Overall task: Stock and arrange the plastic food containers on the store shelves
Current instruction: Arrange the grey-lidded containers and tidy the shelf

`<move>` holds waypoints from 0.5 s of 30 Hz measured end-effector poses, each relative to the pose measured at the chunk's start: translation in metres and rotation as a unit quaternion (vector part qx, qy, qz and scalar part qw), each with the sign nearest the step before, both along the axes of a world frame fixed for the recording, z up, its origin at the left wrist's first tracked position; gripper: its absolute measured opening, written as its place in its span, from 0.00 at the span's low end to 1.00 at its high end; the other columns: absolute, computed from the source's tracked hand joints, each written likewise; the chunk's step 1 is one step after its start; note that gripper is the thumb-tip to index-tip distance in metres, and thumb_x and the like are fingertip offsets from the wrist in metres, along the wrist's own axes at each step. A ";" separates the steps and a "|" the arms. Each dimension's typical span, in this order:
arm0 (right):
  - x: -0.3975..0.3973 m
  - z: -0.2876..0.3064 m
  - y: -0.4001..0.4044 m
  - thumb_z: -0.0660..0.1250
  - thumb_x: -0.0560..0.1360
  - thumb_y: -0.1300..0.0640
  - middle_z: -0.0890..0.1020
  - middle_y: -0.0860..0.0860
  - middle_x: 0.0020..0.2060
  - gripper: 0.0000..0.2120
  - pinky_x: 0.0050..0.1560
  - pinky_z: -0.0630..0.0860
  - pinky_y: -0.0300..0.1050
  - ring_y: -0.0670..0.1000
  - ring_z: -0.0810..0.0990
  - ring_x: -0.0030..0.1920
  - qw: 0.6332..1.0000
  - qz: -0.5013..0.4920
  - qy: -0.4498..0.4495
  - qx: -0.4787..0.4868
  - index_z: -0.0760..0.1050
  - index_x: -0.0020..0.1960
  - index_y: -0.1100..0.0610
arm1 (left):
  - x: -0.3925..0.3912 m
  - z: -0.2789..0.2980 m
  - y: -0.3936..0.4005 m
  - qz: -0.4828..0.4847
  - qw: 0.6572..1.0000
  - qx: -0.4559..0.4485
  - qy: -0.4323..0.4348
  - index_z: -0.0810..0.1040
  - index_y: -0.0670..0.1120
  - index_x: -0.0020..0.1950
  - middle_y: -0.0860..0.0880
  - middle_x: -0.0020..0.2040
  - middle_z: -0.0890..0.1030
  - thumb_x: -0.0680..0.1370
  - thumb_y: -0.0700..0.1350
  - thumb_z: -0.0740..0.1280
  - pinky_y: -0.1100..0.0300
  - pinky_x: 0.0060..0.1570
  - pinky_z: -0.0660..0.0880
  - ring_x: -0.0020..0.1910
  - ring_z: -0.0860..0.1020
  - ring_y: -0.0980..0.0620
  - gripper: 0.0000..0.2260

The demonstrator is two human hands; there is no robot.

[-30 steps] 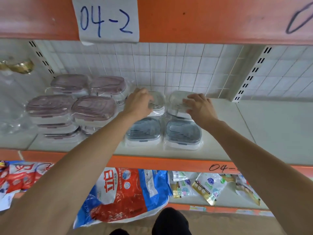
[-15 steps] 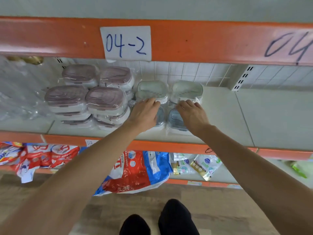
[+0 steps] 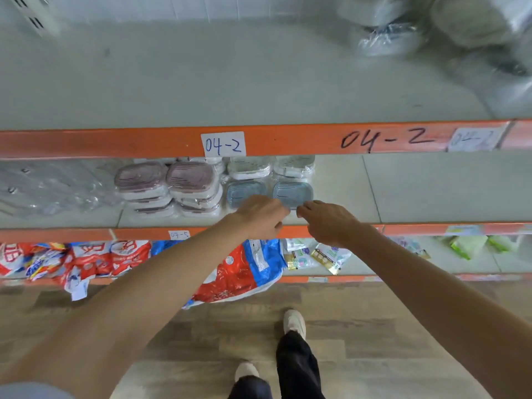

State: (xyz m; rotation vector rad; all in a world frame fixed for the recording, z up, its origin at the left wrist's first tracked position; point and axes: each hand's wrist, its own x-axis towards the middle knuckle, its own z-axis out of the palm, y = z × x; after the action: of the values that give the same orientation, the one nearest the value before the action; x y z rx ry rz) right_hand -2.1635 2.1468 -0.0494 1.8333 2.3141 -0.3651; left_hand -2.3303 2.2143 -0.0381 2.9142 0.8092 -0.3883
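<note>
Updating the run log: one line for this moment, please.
stage: arranging | left hand: at blue-lidded containers | right hand: beside it, empty | shelf: right side bare

Glossy film-wrapped plastic containers (image 3: 292, 192)

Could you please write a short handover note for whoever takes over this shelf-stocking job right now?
Left hand and right hand: loosely curled at the shelf edge, holding nothing.
Blue-lidded containers sit in front, green-lidded containers behind, pink-lidded containers stacked to their left.
Done: these groups are placed in rows.
Left: more wrapped containers wait on the shelf above; bare shelf remains to the right.
</note>
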 end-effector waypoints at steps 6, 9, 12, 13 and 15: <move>0.044 0.076 -0.044 0.58 0.75 0.62 0.76 0.51 0.56 0.16 0.46 0.71 0.46 0.52 0.73 0.57 0.995 -0.040 -0.024 0.086 0.67 0.63 0.56 | 0.053 0.078 -0.022 -0.131 0.990 0.045 -0.022 0.75 0.44 0.48 0.44 0.45 0.80 0.77 0.45 0.59 0.57 0.35 0.67 0.43 0.78 0.43 0.08; 0.066 0.113 -0.061 0.58 0.77 0.60 0.76 0.50 0.57 0.16 0.49 0.71 0.45 0.51 0.73 0.58 0.991 -0.056 -0.037 0.118 0.68 0.64 0.55 | 0.078 0.116 -0.028 -0.154 0.983 0.066 -0.080 0.70 0.47 0.41 0.46 0.43 0.80 0.77 0.46 0.59 0.57 0.34 0.63 0.42 0.78 0.44 0.07; 0.088 0.148 -0.073 0.59 0.77 0.60 0.77 0.51 0.56 0.15 0.50 0.72 0.47 0.52 0.74 0.58 0.983 -0.075 -0.041 0.160 0.70 0.63 0.56 | 0.099 0.147 -0.029 -0.178 0.970 0.085 -0.141 0.75 0.44 0.44 0.46 0.43 0.80 0.78 0.46 0.60 0.57 0.34 0.63 0.42 0.77 0.44 0.08; 0.095 0.158 -0.075 0.59 0.77 0.60 0.77 0.51 0.56 0.14 0.49 0.72 0.48 0.53 0.74 0.58 0.980 -0.080 -0.033 0.179 0.71 0.62 0.57 | 0.105 0.157 -0.029 -0.182 0.966 0.088 -0.164 0.75 0.44 0.45 0.46 0.42 0.80 0.78 0.46 0.60 0.57 0.34 0.63 0.41 0.77 0.43 0.08; 0.108 0.176 -0.077 0.60 0.76 0.61 0.78 0.52 0.54 0.14 0.46 0.72 0.49 0.54 0.75 0.57 0.972 -0.093 -0.030 0.212 0.72 0.61 0.59 | 0.116 0.176 -0.026 -0.176 0.958 0.095 -0.206 0.76 0.44 0.44 0.46 0.39 0.80 0.77 0.45 0.62 0.57 0.34 0.64 0.39 0.77 0.42 0.07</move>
State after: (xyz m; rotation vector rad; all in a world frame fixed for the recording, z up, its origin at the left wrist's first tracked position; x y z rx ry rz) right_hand -2.0554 2.0694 0.1265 2.2226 2.3179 0.1790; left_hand -2.2144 2.1883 0.1381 3.1439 0.2805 0.2911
